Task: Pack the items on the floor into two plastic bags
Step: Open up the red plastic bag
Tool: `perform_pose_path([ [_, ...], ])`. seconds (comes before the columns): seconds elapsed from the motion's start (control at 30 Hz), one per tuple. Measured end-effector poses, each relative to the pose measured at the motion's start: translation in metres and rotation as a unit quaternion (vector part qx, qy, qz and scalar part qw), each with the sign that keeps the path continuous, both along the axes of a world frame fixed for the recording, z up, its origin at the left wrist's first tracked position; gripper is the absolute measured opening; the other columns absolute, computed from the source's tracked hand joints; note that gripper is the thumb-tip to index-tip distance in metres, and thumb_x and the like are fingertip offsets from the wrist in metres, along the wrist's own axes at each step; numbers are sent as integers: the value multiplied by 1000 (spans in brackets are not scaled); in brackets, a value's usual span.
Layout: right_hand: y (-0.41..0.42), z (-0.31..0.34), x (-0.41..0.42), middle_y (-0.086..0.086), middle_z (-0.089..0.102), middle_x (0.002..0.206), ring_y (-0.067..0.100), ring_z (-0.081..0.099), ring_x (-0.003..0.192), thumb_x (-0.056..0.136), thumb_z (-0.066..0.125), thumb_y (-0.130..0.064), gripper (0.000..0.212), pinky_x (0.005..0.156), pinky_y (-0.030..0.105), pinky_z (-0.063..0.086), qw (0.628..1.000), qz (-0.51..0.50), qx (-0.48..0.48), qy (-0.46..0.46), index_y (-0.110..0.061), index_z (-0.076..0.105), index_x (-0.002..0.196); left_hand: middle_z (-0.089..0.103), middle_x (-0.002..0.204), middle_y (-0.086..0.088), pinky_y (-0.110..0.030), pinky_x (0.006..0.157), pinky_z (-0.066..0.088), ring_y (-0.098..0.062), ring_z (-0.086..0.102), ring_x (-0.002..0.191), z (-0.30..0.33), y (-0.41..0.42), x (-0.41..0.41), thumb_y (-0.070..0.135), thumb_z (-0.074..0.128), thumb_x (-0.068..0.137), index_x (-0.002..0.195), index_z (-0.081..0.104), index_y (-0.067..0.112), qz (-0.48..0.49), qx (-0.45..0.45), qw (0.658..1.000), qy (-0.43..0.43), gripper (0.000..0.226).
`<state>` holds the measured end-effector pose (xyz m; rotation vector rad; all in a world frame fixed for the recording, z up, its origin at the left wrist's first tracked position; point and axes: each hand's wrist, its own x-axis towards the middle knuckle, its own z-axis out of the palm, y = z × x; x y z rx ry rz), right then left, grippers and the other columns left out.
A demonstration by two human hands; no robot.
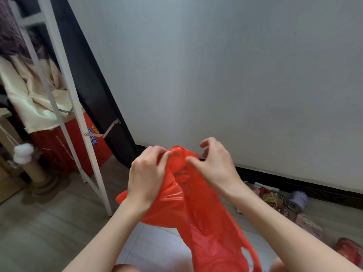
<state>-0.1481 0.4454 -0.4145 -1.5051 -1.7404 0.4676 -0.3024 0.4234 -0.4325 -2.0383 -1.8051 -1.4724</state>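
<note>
Between both hands [147, 173] [214, 163], red plastic bag [196, 209] pinched, hanging.

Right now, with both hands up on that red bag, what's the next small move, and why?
Probably pull the two hands apart to open the bag's mouth. The left hand and right hand both pinch the top of the red plastic bag, which hangs crumpled and looks unopened. The toilet roll and snack packets lie on the floor by the wall, not yet packed.
</note>
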Motion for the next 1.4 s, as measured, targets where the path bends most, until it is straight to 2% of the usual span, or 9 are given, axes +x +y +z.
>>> perform_pose_path([
  [0.13, 1, -17, -8, 10, 54, 119, 26, 51, 115, 82, 64, -30, 44, 96, 33, 39, 997, 14, -40, -68, -11, 54, 120, 64, 69, 4, -16, 59, 42, -8, 56, 63, 5, -6, 5, 18, 60, 88, 84, 65, 11, -25, -20, 997, -71, 10],
  [0.43, 24, -7, 30, 8, 66, 85, 18, 56, 83, 92, 50, -10, 17, 66, 19, 31, 997, 66, 5, 27, -4, 65, 87, 67, 74, 10, -34, 74, 48, -6, 61, 74, 5, -7, -27, 15, 62, 86, 81, 67, 19, -5, -87, 993, -75, 8],
  [0.6, 28, -9, 30, 0, 53, 72, 15, 47, 70, 95, 43, -11, 20, 62, 22, 32, 994, 101, -22, 44, -10, 55, 79, 69, 95, -7, -42, 88, 43, -29, 61, 93, 7, -7, -33, 9, 53, 88, 97, 68, 18, 116, -102, 987, 50, 19],
  [0.77, 29, -9, 19, 5, 48, 68, 14, 43, 64, 96, 40, -13, 24, 62, 31, 36, 969, 98, -132, 185, -11, 53, 75, 54, 126, -2, -37, 102, 32, -16, 49, 116, 8, -6, 4, 47, 50, 83, 128, 43, 23, -119, 6, 970, 210, 52],
  [0.9, 21, -1, 19, 2, 58, 63, 9, 55, 53, 95, 45, -15, 26, 49, 20, 42, 899, 149, -257, 321, -13, 60, 74, 59, 105, -1, -25, 76, 41, -13, 56, 87, -4, 0, 13, 36, 58, 80, 119, 48, 25, -167, 32, 949, 266, 41],
  [1.0, 24, -4, 20, -1, 61, 75, 10, 56, 71, 91, 55, -18, 13, 65, 21, 43, 955, 104, -170, 221, -15, 62, 81, 59, 82, 2, -30, 52, 47, -17, 58, 62, -8, 0, 4, 25, 56, 86, 100, 58, 25, -160, 45, 965, 203, 14],
  [1.1, 25, -8, 24, -3, 58, 80, 2, 53, 72, 87, 58, -17, 7, 66, 10, 38, 993, 46, 36, 100, -19, 60, 81, 67, 71, 4, -29, 49, 50, -22, 65, 60, -6, -2, -2, 40, 51, 84, 81, 68, 21, -57, 11, 988, 144, 26],
  [1.23, 20, -7, 30, -2, 56, 85, 6, 51, 75, 82, 59, -40, 24, 72, 16, 40, 973, 123, 194, 3, -17, 64, 86, 72, 71, -3, -37, 60, 53, -28, 68, 71, -1, -3, -8, 35, 61, 82, 81, 72, 22, 64, -56, 996, 26, 16],
  [1.4, 24, -13, 39, 2, 61, 90, 22, 56, 80, 70, 55, -63, 54, 71, 33, 44, 929, 146, 264, -212, -19, 69, 98, 72, 79, 5, -39, 75, 53, -17, 67, 81, 5, -5, -12, 26, 62, 85, 85, 71, 22, 42, -81, 992, -88, 11],
])
